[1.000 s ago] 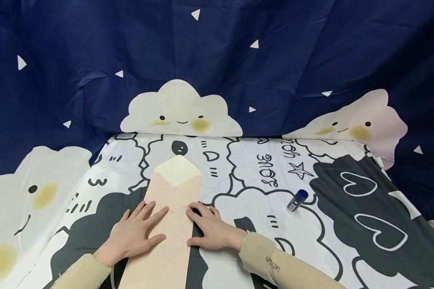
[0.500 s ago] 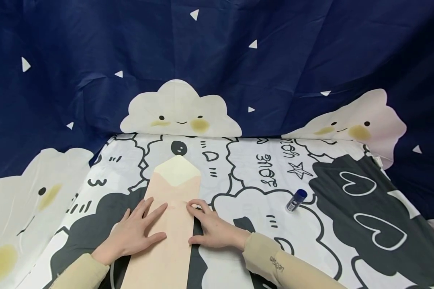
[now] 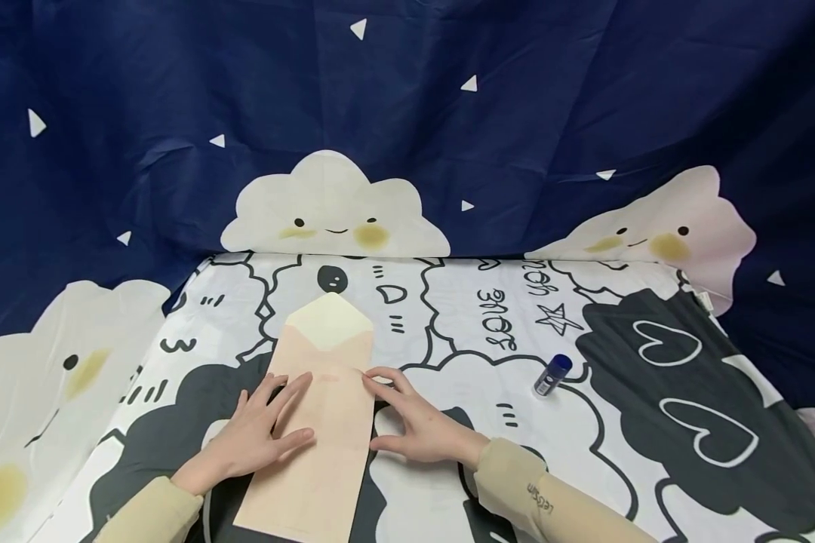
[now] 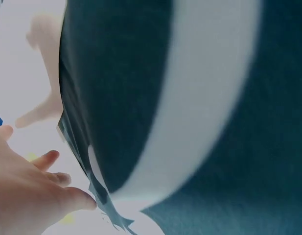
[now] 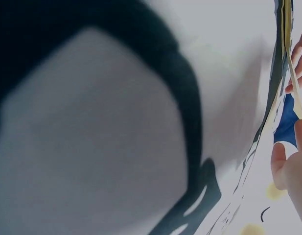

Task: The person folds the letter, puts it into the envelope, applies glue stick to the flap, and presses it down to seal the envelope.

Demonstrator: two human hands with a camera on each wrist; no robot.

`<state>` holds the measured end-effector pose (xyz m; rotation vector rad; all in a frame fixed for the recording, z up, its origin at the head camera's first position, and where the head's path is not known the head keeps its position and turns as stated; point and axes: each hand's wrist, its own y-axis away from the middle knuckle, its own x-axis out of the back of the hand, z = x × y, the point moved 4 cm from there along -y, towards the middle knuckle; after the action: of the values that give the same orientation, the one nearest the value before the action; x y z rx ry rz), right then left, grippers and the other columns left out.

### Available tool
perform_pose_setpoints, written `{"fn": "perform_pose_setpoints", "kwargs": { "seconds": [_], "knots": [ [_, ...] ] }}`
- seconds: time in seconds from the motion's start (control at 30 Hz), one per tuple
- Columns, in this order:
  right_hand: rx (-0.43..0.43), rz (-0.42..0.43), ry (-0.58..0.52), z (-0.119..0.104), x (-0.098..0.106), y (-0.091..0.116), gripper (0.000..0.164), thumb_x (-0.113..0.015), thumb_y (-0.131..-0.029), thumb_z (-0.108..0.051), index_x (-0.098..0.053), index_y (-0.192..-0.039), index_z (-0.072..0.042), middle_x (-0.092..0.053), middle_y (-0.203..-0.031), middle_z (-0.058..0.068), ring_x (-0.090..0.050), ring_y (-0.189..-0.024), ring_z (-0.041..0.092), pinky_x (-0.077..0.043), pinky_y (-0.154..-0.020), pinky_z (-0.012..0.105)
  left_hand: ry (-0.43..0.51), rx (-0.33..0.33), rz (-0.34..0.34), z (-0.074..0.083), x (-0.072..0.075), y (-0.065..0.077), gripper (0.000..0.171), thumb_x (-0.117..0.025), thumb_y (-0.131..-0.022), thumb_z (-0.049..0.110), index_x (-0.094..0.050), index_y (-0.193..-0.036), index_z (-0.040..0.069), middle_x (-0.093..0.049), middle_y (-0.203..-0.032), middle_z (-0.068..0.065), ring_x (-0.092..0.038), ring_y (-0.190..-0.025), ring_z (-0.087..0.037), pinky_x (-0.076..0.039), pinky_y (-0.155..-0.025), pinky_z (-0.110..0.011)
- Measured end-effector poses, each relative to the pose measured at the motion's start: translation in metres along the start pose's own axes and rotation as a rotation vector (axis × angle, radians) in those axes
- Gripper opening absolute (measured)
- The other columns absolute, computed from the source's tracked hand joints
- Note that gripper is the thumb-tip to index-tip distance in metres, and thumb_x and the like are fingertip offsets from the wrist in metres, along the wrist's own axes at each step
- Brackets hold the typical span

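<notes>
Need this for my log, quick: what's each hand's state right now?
Left hand: open, fingers spread on the envelope.
Right hand: fingertips at the envelope's right edge; whether they pinch it can't be told.

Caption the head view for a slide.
Left hand on a peach envelope, right hand at its edge; blue-capped glue stick at right.

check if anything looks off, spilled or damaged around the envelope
Only one small oddity: a faint pinkish mark on the peach envelope, below its open flap, stands out against the plainer paper around it; whether stain or print, I cannot tell. No spill shows, and the glue stick has its blue cap on.
</notes>
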<state>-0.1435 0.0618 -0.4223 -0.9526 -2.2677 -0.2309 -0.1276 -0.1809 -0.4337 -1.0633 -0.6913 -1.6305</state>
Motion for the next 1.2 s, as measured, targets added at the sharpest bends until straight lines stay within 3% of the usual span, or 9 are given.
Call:
{"fn": "perform_pose_setpoints", "kwargs": {
  "seconds": [0.2,0.3,0.4,0.43,0.57,0.67,0.87,1.03,1.2],
  "knots": [
    [0.057,0.059,0.038,0.002,0.008,0.006,0.085,-0.074,-0.082,-0.021,-0.024,-0.150,-0.007,-0.022,-0.152,0.005,-0.044,-0.130,0.019,-0.038,-0.109,0.032,0.086,-0.041,0.002,0.005,-0.002,-0.003,0.072,-0.065,-0.084,0.049,-0.034,-0.147,0.029,-0.037,-0.143,-0.017,-0.033,-0.136,-0.041,-0.018,-0.100,-0.076],
    [0.072,0.098,0.039,0.003,0.014,0.009,0.086,-0.074,-0.081,-0.019,-0.023,-0.150,-0.007,-0.022,-0.151,0.007,-0.045,-0.127,0.020,-0.043,-0.103,0.034,0.100,-0.051,0.007,0.008,-0.001,-0.005,0.076,-0.066,-0.083,0.050,-0.032,-0.147,0.030,-0.032,-0.146,-0.015,-0.041,-0.130,-0.038,-0.033,-0.100,-0.065],
    [0.077,0.134,0.009,0.006,0.021,0.012,0.089,-0.076,-0.080,-0.015,-0.022,-0.151,-0.006,-0.021,-0.151,0.011,-0.048,-0.122,0.021,-0.048,-0.096,0.034,0.105,-0.052,0.008,0.012,0.000,-0.007,0.082,-0.069,-0.080,0.052,-0.028,-0.149,0.032,-0.028,-0.148,-0.012,-0.051,-0.121,-0.035,-0.048,-0.087,-0.048],
    [0.076,0.145,0.000,0.007,0.023,0.013,0.091,-0.076,-0.079,-0.013,-0.022,-0.151,-0.006,-0.020,-0.151,0.011,-0.048,-0.121,0.021,-0.049,-0.094,0.034,0.109,-0.057,0.012,0.014,0.001,-0.008,0.085,-0.070,-0.079,0.053,-0.027,-0.149,0.032,-0.028,-0.148,-0.012,-0.052,-0.118,-0.034,-0.050,-0.083,-0.044],
    [0.060,0.178,-0.038,0.010,0.032,0.017,0.094,-0.078,-0.076,-0.011,-0.021,-0.151,-0.007,-0.018,-0.151,0.012,-0.052,-0.117,0.023,-0.050,-0.093,0.036,0.148,-0.099,0.024,0.022,0.003,-0.014,0.094,-0.075,-0.075,0.050,-0.023,-0.151,0.030,-0.026,-0.148,-0.010,-0.052,-0.121,-0.031,-0.050,-0.086,-0.042],
    [0.045,0.198,-0.066,0.010,0.039,0.021,0.097,-0.080,-0.074,-0.010,-0.021,-0.151,-0.007,-0.017,-0.151,0.014,-0.056,-0.113,0.025,-0.051,-0.092,0.037,0.254,-0.127,0.012,0.028,0.004,-0.019,0.100,-0.080,-0.072,0.042,-0.022,-0.151,0.026,-0.023,-0.147,-0.009,-0.053,-0.119,-0.026,-0.050,-0.090,-0.039],
    [0.008,0.235,-0.092,0.009,0.053,0.027,0.098,-0.081,-0.073,-0.010,-0.022,-0.150,-0.004,-0.014,-0.151,0.018,-0.059,-0.107,0.028,-0.052,-0.089,0.037,0.560,-0.145,-0.096,0.041,0.003,-0.028,0.106,-0.083,-0.072,0.024,-0.015,-0.153,0.024,-0.012,-0.147,-0.009,-0.062,-0.101,-0.019,-0.055,-0.078,-0.024],
    [-0.088,0.254,-0.106,0.011,0.061,0.034,0.096,-0.081,-0.073,-0.012,-0.025,-0.150,-0.007,-0.011,-0.153,0.014,-0.056,-0.104,0.021,-0.050,-0.092,0.036,0.629,-0.150,-0.145,0.051,0.001,-0.034,0.104,-0.079,-0.076,0.010,-0.011,-0.153,0.022,-0.007,-0.148,-0.012,-0.064,-0.096,-0.021,-0.056,-0.067,-0.024],
    [-0.111,0.274,-0.133,0.012,0.067,0.038,0.096,-0.081,-0.073,-0.011,-0.025,-0.150,-0.008,-0.010,-0.154,0.013,-0.056,-0.102,0.018,-0.050,-0.092,0.034,0.672,-0.145,-0.152,0.058,0.002,-0.038,0.104,-0.077,-0.076,0.004,-0.010,-0.153,0.023,-0.005,-0.148,-0.011,-0.064,-0.093,-0.018,-0.056,-0.062,-0.026]
  ]
}}
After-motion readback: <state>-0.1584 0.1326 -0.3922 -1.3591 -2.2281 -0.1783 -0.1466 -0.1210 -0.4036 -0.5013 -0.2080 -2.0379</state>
